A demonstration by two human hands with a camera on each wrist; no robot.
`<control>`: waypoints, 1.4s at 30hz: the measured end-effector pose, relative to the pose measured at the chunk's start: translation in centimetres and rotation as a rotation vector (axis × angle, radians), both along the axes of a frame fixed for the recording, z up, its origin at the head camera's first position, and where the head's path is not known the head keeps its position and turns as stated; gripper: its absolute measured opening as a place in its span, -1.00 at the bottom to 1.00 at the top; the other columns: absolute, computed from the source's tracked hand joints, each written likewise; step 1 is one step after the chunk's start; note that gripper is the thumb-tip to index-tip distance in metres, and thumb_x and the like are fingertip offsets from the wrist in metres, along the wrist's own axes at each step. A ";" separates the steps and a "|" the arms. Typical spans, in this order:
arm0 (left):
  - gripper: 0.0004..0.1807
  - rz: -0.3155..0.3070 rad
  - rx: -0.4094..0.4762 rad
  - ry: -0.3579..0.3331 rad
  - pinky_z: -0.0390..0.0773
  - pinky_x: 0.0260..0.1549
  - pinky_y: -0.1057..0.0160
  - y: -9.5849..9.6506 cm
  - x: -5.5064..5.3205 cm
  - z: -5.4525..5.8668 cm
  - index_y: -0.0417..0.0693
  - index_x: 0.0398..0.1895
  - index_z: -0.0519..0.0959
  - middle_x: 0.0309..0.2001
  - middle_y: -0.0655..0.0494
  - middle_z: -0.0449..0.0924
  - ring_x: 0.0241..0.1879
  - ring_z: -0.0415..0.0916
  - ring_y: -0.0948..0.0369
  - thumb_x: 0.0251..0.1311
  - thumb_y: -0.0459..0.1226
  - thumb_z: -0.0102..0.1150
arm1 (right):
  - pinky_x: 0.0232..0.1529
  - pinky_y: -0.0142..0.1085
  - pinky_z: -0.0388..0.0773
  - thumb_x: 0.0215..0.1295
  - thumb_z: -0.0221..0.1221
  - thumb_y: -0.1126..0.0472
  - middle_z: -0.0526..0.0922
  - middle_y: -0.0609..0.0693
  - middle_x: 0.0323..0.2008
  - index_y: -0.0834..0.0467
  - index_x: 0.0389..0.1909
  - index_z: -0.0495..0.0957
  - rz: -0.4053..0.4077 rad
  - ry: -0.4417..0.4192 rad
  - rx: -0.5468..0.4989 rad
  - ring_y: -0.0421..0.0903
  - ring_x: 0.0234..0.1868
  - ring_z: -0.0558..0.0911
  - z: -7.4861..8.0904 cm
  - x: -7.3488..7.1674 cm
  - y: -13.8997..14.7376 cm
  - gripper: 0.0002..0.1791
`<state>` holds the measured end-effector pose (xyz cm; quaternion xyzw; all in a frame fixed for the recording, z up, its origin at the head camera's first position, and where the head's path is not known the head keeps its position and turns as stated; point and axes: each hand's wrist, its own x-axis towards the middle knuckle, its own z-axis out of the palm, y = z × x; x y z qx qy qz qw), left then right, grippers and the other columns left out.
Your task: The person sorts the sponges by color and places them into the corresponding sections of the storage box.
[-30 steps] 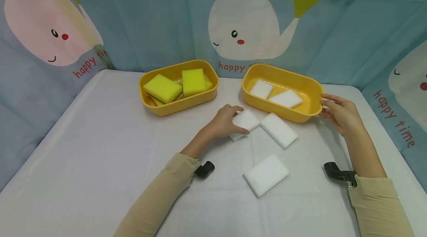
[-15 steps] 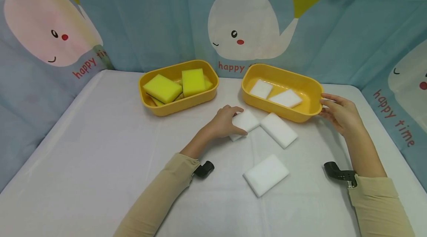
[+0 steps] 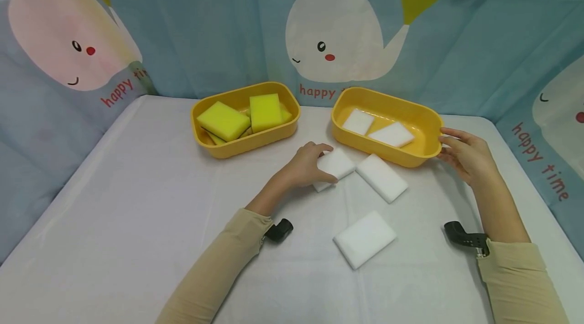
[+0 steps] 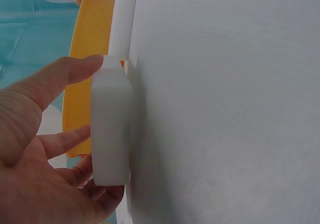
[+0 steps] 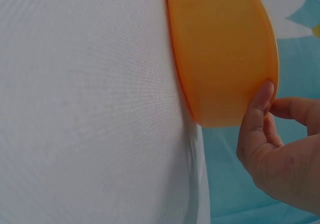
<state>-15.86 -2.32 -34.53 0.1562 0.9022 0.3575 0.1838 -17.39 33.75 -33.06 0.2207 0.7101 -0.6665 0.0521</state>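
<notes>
1. Fingers [image 4: 70, 140] of the left hand [image 3: 304, 166] pinch a white sponge [image 3: 336, 164], thumb on one side, fingertips on the other; whether it is lifted off the bench [image 3: 137, 202] cannot be told.
2. That sponge is on the person's side of the two trays, near the gap between them.
3. On the right hand [image 3: 467, 159], thumb and fingers pinch the right yellow tray [image 3: 424, 134] at its end; two white sponges lie inside.
4. A second sponge [image 3: 381, 178] lies just beside the pinched one, a third [image 3: 365, 239] closer to the person.
5. Yellow sponges [image 3: 223, 121] fill the left yellow tray [image 3: 251, 146].
</notes>
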 end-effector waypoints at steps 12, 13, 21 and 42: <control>-0.14 0.003 0.014 0.003 0.52 0.23 0.09 -0.5 0.0 0.4 -0.07 0.55 0.39 0.27 -0.16 0.43 0.24 0.38 0.01 0.20 -0.13 0.56 | -0.27 -0.55 0.69 0.56 0.20 0.16 0.41 -0.12 -0.04 -0.14 -0.01 0.51 0.012 0.003 -0.015 -0.28 -0.35 0.63 0.0 0.0 0.2 -0.87; -0.14 0.003 0.015 0.003 0.52 0.23 0.09 -0.5 0.0 0.5 -0.07 0.55 0.39 0.27 -0.16 0.43 0.24 0.39 0.02 0.20 -0.14 0.56 | -0.26 -0.55 0.69 0.56 0.20 0.15 0.41 -0.13 -0.05 -0.15 0.00 0.51 0.012 0.001 -0.009 -0.28 -0.35 0.62 0.0 -0.1 0.2 -0.86; -0.14 0.012 0.022 0.013 0.51 0.23 0.10 -0.5 0.1 0.8 -0.06 0.54 0.40 0.27 -0.14 0.43 0.22 0.39 0.03 0.19 -0.13 0.57 | -0.26 -0.56 0.68 0.57 0.20 0.14 0.39 -0.17 -0.05 -0.17 0.00 0.51 0.001 -0.008 0.007 -0.28 -0.33 0.62 -0.1 -0.2 0.1 -0.87; -0.13 0.025 0.044 0.015 0.53 0.21 0.10 -0.7 -0.4 1.8 -0.03 0.56 0.38 0.30 -0.13 0.43 0.21 0.41 0.04 0.20 -0.13 0.56 | -0.24 -0.57 0.67 0.58 0.18 0.11 0.37 -0.20 -0.04 -0.03 0.37 0.42 0.009 -0.005 0.031 -0.30 -0.30 0.61 -0.3 -0.2 0.4 -0.58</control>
